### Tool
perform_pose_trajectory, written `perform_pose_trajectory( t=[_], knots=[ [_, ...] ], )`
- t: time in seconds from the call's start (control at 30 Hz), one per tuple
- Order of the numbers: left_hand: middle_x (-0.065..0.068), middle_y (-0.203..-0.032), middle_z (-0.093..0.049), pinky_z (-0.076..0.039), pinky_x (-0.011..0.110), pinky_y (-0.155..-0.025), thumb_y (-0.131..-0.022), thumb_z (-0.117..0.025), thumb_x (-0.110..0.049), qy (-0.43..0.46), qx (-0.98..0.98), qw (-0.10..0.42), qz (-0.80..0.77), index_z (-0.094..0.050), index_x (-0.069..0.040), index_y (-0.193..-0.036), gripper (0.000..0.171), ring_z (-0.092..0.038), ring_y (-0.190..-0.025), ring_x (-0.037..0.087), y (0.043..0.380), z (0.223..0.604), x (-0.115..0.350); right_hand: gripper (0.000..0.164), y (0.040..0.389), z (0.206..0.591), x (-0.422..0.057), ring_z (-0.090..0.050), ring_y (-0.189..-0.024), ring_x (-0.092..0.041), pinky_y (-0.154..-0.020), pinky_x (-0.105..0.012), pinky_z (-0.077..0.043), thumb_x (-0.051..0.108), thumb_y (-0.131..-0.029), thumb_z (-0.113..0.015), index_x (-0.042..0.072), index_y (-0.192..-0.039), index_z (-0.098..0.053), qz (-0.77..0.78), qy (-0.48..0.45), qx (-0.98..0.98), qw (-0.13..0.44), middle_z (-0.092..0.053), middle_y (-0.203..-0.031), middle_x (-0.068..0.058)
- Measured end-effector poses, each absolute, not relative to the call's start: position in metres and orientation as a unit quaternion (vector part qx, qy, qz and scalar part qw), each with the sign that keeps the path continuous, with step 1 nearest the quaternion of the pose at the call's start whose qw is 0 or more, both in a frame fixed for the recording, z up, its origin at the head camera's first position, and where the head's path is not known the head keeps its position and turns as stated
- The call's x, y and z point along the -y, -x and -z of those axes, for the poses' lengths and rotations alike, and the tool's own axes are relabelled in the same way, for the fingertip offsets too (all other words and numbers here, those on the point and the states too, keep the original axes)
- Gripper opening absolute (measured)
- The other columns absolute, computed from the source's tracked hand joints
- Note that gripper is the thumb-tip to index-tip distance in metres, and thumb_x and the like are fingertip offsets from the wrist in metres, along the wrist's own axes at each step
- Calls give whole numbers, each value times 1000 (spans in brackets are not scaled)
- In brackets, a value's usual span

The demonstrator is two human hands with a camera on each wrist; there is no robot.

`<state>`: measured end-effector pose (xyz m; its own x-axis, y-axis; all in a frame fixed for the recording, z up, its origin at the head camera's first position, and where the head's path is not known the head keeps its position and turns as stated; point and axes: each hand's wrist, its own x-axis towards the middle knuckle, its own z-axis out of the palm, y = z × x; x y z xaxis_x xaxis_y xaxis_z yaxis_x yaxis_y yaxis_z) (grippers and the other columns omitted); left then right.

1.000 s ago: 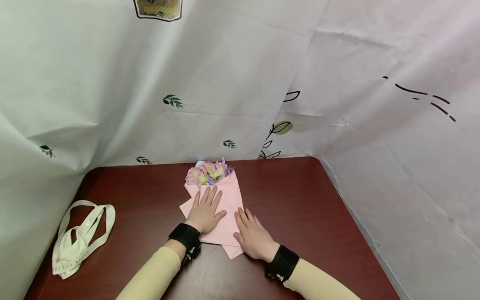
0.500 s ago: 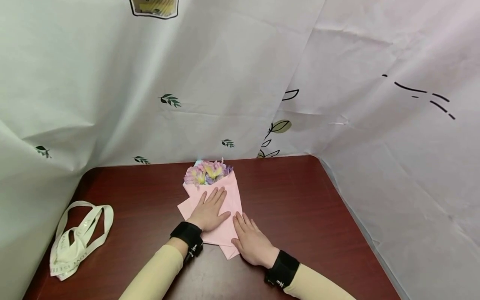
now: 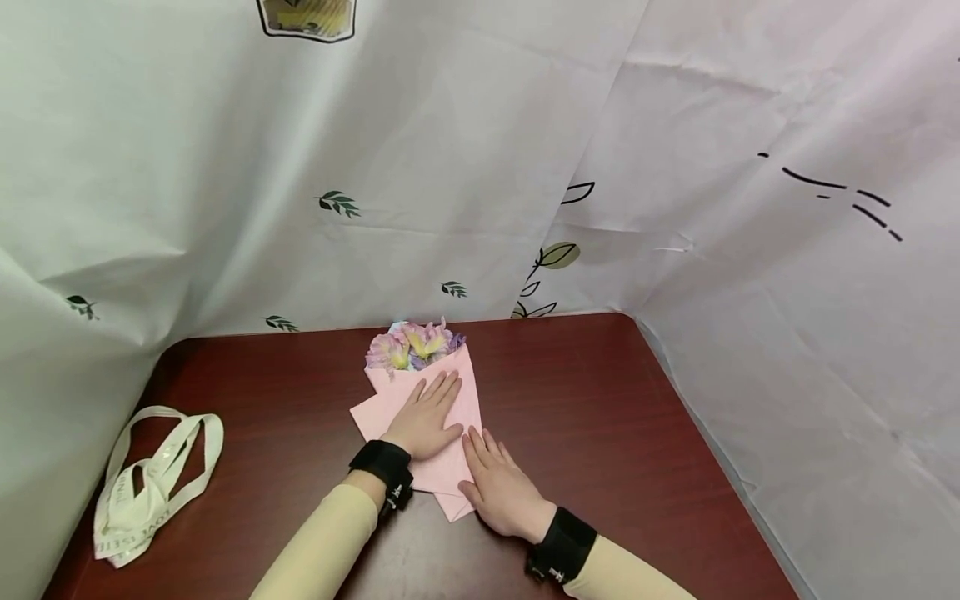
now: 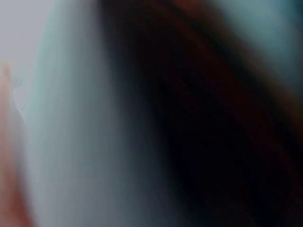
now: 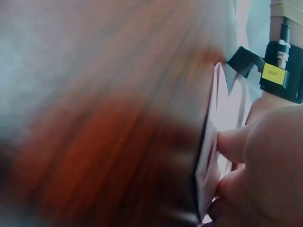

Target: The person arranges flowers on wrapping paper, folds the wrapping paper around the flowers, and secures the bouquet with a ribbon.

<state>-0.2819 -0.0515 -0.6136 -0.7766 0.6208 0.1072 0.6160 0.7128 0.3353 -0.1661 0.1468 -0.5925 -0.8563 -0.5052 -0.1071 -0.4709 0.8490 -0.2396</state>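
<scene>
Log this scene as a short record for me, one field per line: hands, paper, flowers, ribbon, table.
Left hand: resting flat on the pink paper
Right hand: touching the paper's right edge
Paper: folded, lying on the table
Flowers: pink, yellow and purple, showing at the paper's far end
Ribbon: white with printed letters, looped, at the table's left
Table: dark red-brown

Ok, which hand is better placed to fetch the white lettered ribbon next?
Probably the left hand: it lies nearer the lettered ribbon, while the right hand touches the right edge of the pink wrapping paper.
</scene>
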Motion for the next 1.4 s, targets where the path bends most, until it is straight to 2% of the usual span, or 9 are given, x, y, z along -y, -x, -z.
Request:
perform_pose_trajectory(
  t=[0.1,0.23,0.4,0.57,0.8,0.97,1.07,1.17,1.4],
  knots=[
    [17,-176,-22,-10,57,-129,-107,-54,-46,-323,-927,32,-187,-28,1,-168,81,-15,-163,35,281,610,54,67,164,592,-146,-26,-159,-40,-123,-57,-31,32,-113,-51,-6,-164,-32,96,258,-957,94,-27,-173,-23],
    [19,-175,-22,-9,57,-129,-109,-54,-43,-340,-919,28,-199,-28,4,-166,79,-14,-163,38,273,606,60,67,162,590,-146,-26,-159,-40,-123,-57,-31,33,-113,-51,-6,-164,-32,90,261,-956,101,-26,-173,-23],
    [23,-174,-25,-8,60,-129,-110,-55,-37,-396,-894,27,-210,-31,8,-164,74,-16,-162,42,242,608,75,68,162,589,-146,-25,-160,-40,-124,-57,-30,34,-114,-50,-6,-165,-30,89,255,-958,100,-25,-173,-23],
    [17,-177,-20,-8,58,-129,-113,-50,-38,-411,-884,48,-218,-29,1,-167,69,-13,-163,37,217,616,81,69,161,590,-150,-24,-160,-40,-125,-57,-28,35,-114,-50,-4,-166,-29,82,243,-962,90,-24,-174,-21],
    [8,-179,-17,-14,60,-127,-112,-50,-42,-395,-899,36,-185,-29,-6,-169,70,-12,-164,31,216,635,87,71,152,593,-160,-23,-161,-39,-124,-59,-28,41,-113,-49,-1,-167,-29,74,246,-961,102,-22,-176,-17],
    [7,-179,-17,-7,55,-129,-111,-53,-39,-405,-889,54,-206,-28,-8,-170,71,-10,-164,31,218,631,91,74,139,584,-164,-22,-160,-42,-123,-63,-27,46,-113,-48,-2,-166,-30,100,245,-955,135,-20,-176,-19],
    [11,-178,-20,-1,53,-130,-110,-56,-32,-424,-875,53,-227,-29,-5,-169,70,-11,-164,34,217,622,94,75,136,577,-163,-18,-161,-45,-123,-63,-27,46,-114,-45,-4,-167,-26,165,230,-947,152,-15,-176,-24],
    [14,-177,-23,-2,55,-130,-110,-57,-27,-436,-868,26,-234,-31,-2,-168,68,-14,-163,36,213,610,94,75,143,573,-163,-16,-160,-46,-123,-64,-26,41,-115,-48,-5,-167,-22,283,183,-932,135,-12,-174,-31],
    [14,-175,-28,-13,55,-129,-112,-57,-27,-421,-874,-37,-239,-36,-1,-166,63,-20,-162,35,198,582,93,73,172,568,-162,-29,-157,-43,-122,-61,-30,21,-110,-58,2,-170,-20,544,16,-834,90,-26,-171,-28]
  ],
)
